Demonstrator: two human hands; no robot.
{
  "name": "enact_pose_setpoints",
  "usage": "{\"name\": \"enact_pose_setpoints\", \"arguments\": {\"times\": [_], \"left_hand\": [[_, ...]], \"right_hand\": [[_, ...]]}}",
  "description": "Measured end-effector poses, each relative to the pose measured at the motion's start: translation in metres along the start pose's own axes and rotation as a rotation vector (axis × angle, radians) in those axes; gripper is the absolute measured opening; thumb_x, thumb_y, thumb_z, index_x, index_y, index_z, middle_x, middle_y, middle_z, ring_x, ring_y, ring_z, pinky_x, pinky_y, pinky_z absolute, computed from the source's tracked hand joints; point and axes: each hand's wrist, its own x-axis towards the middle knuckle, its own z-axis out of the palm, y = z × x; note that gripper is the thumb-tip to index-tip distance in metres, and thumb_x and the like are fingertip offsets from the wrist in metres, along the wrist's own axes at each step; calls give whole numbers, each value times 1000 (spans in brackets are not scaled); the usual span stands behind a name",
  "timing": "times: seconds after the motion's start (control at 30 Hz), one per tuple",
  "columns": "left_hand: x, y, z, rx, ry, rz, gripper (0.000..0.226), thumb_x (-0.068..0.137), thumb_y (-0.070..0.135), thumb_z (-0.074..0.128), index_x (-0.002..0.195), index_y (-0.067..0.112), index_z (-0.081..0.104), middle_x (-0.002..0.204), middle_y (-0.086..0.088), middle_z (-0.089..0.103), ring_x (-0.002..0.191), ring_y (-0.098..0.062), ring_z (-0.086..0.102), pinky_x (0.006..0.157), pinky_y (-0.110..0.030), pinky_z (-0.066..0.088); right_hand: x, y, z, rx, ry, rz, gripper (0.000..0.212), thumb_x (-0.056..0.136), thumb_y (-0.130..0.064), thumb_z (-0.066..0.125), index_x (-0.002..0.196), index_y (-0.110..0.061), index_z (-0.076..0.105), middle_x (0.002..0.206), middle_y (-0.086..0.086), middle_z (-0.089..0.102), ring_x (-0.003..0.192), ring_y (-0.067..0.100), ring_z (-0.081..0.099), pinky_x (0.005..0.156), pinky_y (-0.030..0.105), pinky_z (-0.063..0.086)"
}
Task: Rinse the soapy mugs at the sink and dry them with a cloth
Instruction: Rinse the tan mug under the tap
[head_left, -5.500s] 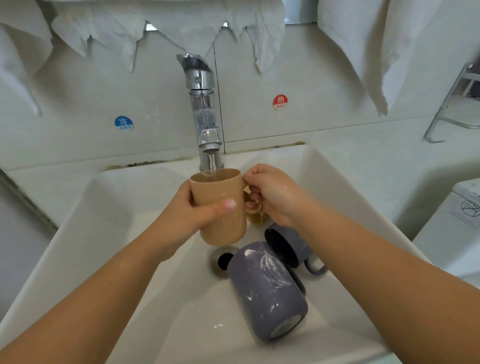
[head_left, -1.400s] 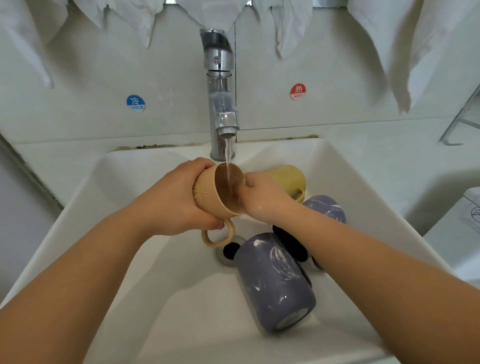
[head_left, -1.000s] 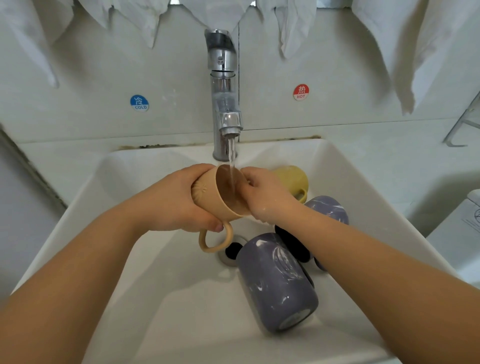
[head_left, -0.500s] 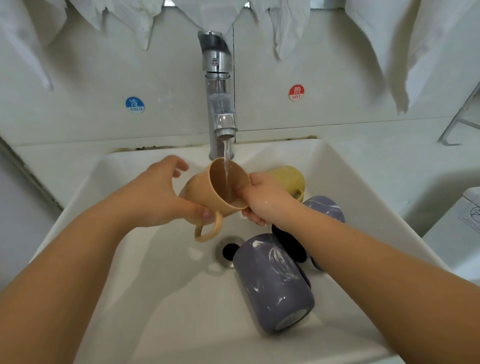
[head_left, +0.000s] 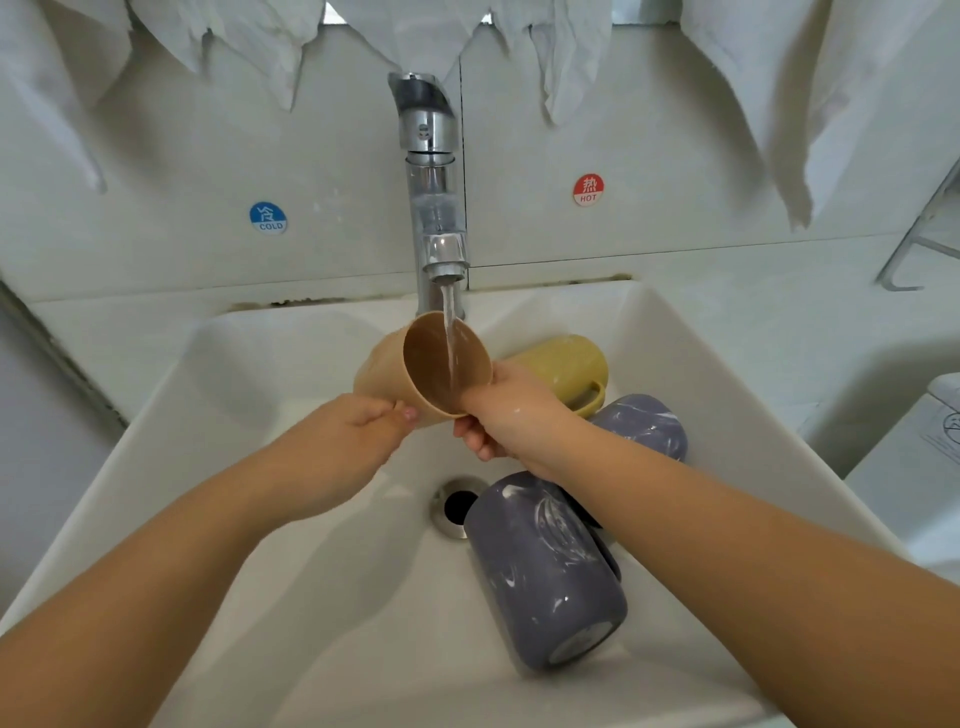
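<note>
Tipping under running tap (head_left: 434, 208), tan mug (head_left: 410, 371) sits above sink (head_left: 675, 374), mouth facing camera, water falling inside. Left hand (head_left: 343, 447) now pinches lower rim; before, it cupped mug's side with handle showing. Right hand (head_left: 506, 415) grips rim at right. Yellow mug (head_left: 566, 366) and two purple mugs (head_left: 545, 577) lie in sink. Wall stickers read "COLD" (head_left: 268, 217), "HOT" (head_left: 588, 189).

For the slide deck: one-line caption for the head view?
Both hands tilt a tan mug under the running tap; three mugs wait in the sink.
</note>
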Motion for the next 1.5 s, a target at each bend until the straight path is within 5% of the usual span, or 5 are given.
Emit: {"name": "enact_pose_setpoints", "arguments": {"times": [0.3,0.6,0.8,1.07,1.5], "left_hand": [[-2,-4,-7,199,189,152,47,100,36,42,60,13,34,42,10,33,45,-9,31,54,-31,26],[0,-8,-16,146,224,189,45,99,32,45,62,7,40,42,11,33,45,-8,33,52,-30,24],[2,-10,-15,126,243,230,41,99,29,48,65,5,45,46,13,38,47,-6,36,50,-24,25],[4,-12,-17,29,312,280,42,97,20,53,59,9,37,47,14,38,45,-5,35,46,-14,32],[4,-11,-22,-115,370,313,29,93,23,60,73,3,54,67,-2,51,55,-7,43,59,-28,37]], "right_hand": [[9,10,-4,-306,134,-145,31,93,-7,38,64,-8,48,62,15,52,44,20,40,43,26,34],[15,13,-1,201,-97,-34,30,83,-2,68,106,-10,50,66,4,43,48,10,35,44,23,30],[10,10,-4,-487,130,-266,33,98,-21,40,69,-10,52,63,11,55,56,26,50,58,38,47],[16,13,1,-333,19,-304,27,86,-12,63,107,-11,47,83,-1,55,71,16,53,55,23,40],[10,13,0,-470,-44,-334,21,89,-9,58,76,-21,46,70,-4,51,61,13,49,49,17,36]]}}
